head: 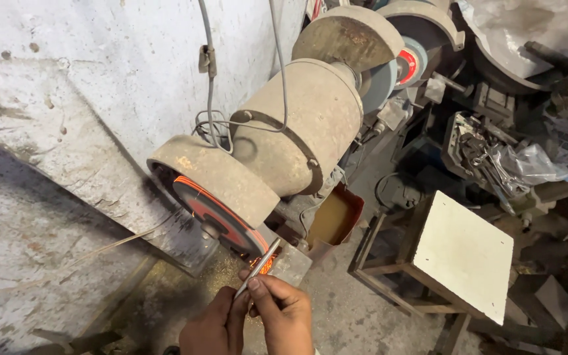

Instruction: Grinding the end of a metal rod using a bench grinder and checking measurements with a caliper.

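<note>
Head view: both my hands pinch a thin, shiny grey metal rod (258, 268), left hand (215, 329) and right hand (284, 315) in a clenched grip, its tip against the orange grinding wheel (215, 213), sparks glowing.

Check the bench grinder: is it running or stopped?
Running. Orange sparks fly where the thin metal rod, held by both hands, meets the orange wheel; the wheel's face looks streaked.

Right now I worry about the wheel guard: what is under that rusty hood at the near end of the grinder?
Under the guard sits an orange grinding disc; its lower edge meets the metal rod with sparks. The guard covers its upper half.
</note>
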